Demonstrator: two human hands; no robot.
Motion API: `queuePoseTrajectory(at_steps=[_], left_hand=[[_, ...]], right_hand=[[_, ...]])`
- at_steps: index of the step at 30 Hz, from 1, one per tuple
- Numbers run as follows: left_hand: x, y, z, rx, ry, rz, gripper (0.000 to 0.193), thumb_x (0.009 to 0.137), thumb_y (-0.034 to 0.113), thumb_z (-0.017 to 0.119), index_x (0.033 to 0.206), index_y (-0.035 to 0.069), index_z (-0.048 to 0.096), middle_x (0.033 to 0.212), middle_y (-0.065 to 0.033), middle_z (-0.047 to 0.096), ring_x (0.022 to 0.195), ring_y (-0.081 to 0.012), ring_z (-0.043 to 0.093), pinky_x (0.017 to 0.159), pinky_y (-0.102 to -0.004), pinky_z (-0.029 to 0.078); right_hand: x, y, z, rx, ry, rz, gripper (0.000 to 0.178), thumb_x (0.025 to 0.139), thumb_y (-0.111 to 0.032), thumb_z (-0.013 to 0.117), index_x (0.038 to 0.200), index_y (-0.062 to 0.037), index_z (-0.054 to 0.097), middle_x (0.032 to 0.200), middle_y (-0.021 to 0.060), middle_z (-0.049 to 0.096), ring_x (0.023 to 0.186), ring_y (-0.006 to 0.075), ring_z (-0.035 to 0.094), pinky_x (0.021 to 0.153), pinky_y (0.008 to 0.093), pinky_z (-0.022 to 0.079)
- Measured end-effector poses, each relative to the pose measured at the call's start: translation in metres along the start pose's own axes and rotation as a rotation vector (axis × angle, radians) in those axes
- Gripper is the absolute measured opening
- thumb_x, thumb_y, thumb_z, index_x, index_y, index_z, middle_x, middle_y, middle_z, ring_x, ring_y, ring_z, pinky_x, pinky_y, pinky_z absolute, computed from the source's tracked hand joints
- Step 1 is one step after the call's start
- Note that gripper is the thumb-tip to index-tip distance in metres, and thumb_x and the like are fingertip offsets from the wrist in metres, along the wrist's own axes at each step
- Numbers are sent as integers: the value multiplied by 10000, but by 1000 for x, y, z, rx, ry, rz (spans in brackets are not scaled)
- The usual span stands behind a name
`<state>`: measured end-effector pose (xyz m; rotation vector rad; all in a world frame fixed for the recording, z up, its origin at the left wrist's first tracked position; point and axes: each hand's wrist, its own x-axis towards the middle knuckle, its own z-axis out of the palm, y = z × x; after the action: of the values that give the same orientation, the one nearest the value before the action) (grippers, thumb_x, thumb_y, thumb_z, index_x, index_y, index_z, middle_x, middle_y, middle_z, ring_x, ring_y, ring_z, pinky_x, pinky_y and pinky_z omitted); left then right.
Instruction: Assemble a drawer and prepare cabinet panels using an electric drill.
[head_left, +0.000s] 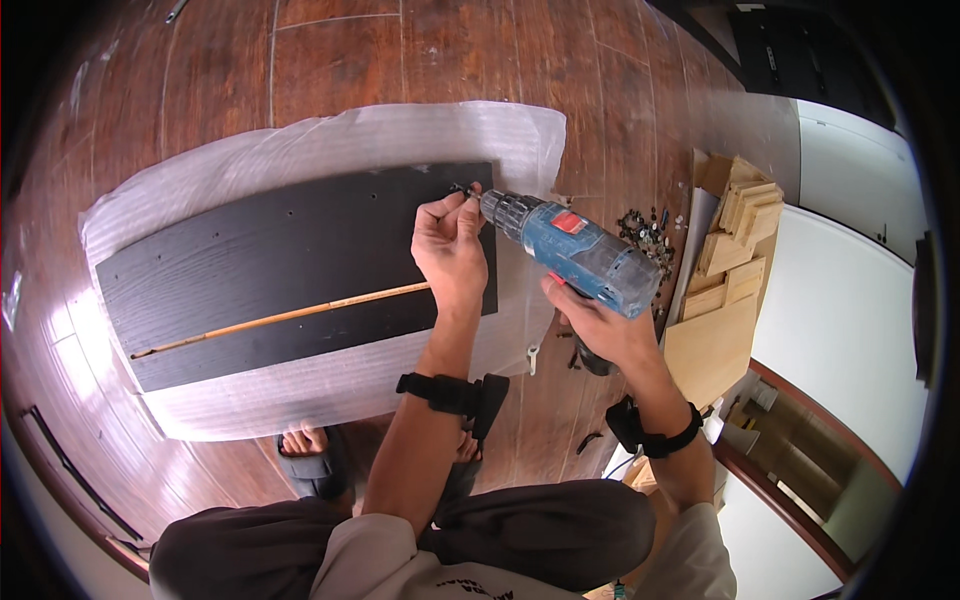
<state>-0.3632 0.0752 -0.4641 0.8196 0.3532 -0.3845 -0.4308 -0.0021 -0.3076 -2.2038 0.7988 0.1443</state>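
My right hand (612, 328) grips a blue cordless drill (585, 250) that lies level, its dark chuck pointing left over the right end of a black wood-grain board (250, 255). Just ahead of the chuck, my left hand (450, 248) is closed in a pinch. A small dark bit of something shows at its fingertips, too small to name. Below that hand, a thin wooden stick (290, 313) lies lengthwise on the board, its right end passing behind my wrist. Several small holes dot the board's upper side.
Under the board spreads a white foam sheet (330, 130) on a wooden floor (480, 50). Loose screws and fittings (645, 235) are scattered right of the drill. Beyond them stand stacked wooden pieces (735, 240) and white panels (835, 310). A small wrench (533, 359) lies near the sheet's edge.
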Motion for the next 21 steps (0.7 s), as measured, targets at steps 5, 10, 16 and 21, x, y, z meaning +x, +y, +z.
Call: queuePoseTrajectory(at_steps=[5,10,16,21], left_hand=[[0,0,4,43,40,-6,134,888,21,625,967,-28,529,991,-171,681,791,-106,633,678,-224,533],[-1,4,6,56,87,-53,145,894,33,620,977,-44,529,966,-154,677,806,-130,643,728,-257,562],[3,16,9,185,147,-159,129,900,44,601,954,-54,535,920,-142,676,816,-149,665,722,-275,574],[-1,27,15,409,295,-207,135,873,89,641,874,-27,572,778,-110,693,712,-127,676,650,-249,550]], right_hand=[[9,5,-10,45,-80,52,156,808,-135,698,899,-23,639,735,54,639,590,125,600,562,267,485],[21,-8,-14,-55,-130,31,194,849,-188,682,913,-16,620,712,19,615,526,74,556,502,232,460],[34,-25,-14,-166,-188,7,218,851,-216,677,931,-19,632,723,29,635,526,93,583,509,251,469],[42,-36,-8,-283,-209,105,237,852,-250,644,919,-22,634,717,26,642,521,109,588,527,266,473]])
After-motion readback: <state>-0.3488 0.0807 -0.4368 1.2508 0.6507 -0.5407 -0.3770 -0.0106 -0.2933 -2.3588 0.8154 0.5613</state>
